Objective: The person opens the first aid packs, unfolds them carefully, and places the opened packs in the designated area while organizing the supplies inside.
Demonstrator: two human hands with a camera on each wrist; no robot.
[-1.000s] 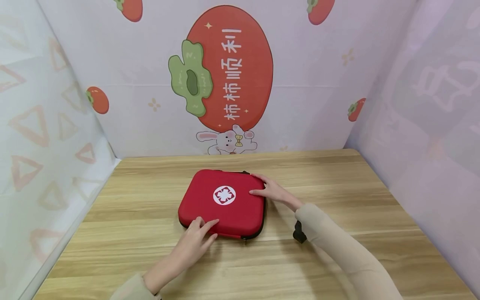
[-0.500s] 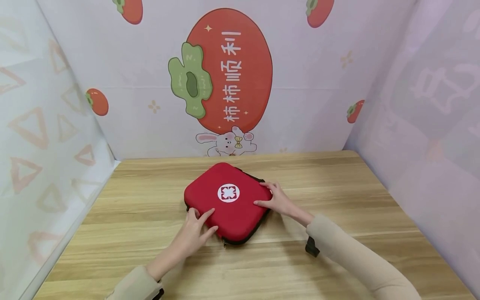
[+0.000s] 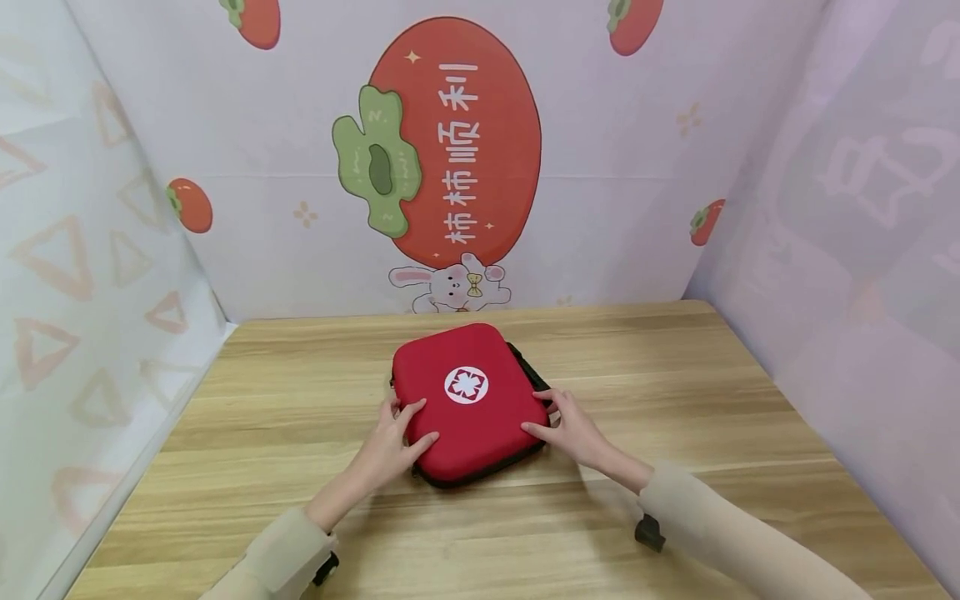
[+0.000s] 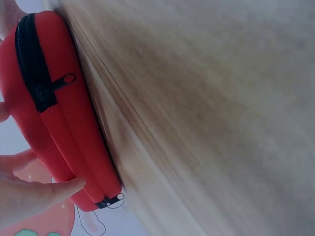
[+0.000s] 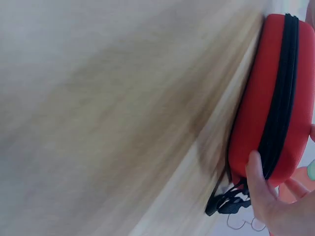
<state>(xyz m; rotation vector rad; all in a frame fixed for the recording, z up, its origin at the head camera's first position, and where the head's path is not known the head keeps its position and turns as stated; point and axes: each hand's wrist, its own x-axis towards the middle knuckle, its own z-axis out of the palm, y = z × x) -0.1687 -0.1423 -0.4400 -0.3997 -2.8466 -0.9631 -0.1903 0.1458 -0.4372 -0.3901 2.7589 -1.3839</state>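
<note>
The red case point(image 3: 480, 425) lies flat but askew on the wooden table point(image 3: 645, 375), its lid down. The left hand point(image 3: 384, 444) grips its left side and the right hand point(image 3: 573, 429) its right — some digits over the lid, others against the wall — opposed holds that probably keep the pressure even. The black handle point(image 3: 527, 367) sits at the far right; whether the right hand's hidden fingers touch it, I cannot tell.

The case point(image 3: 476, 419) is hidden underneath and cropped in both wrist views, where the tabletop point(image 4: 211, 98) is blurred.
</note>
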